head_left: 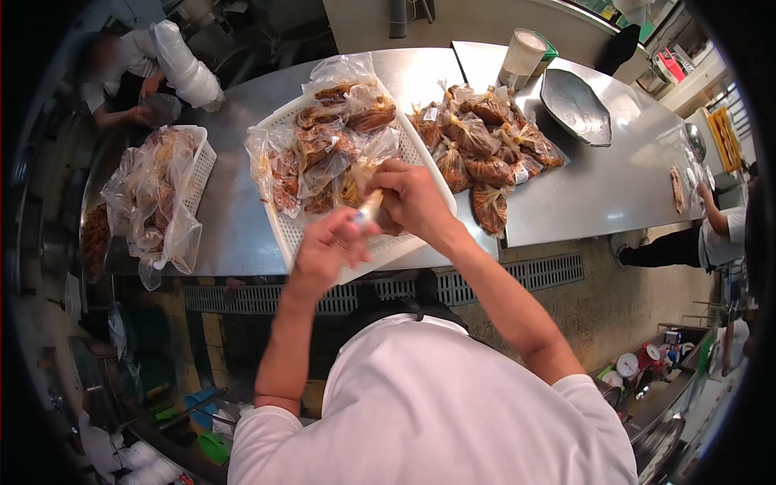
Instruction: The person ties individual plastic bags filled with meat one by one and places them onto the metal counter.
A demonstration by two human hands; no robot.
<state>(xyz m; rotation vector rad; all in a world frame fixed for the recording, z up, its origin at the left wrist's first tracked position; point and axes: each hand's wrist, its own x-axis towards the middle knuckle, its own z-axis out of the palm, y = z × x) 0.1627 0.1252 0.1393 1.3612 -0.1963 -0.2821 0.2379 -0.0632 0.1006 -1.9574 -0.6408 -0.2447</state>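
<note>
My right hand (pixel 414 200) is closed around the gathered neck (pixel 372 205) of a clear plastic bag, over the front right part of a white perforated basket (pixel 428 166). The bag's body, mostly hidden under my hand, appears to hold brown food. My left hand (pixel 330 249) is at the twisted end of the neck, near a small blue spot; its fingers are smeared by motion, so their grip is unclear. Several clear bags of reddish-brown food (pixel 323 145) lie in the basket, some with loose tops.
Several tied bags (pixel 485 133) are piled on the steel table (pixel 582 190) to the right, near a dark tray (pixel 576 107) and a white tub (pixel 521 56). At left stands another basket of bags (pixel 158 190), with a co-worker (pixel 141 81) behind it. Another person (pixel 719 230) is at far right.
</note>
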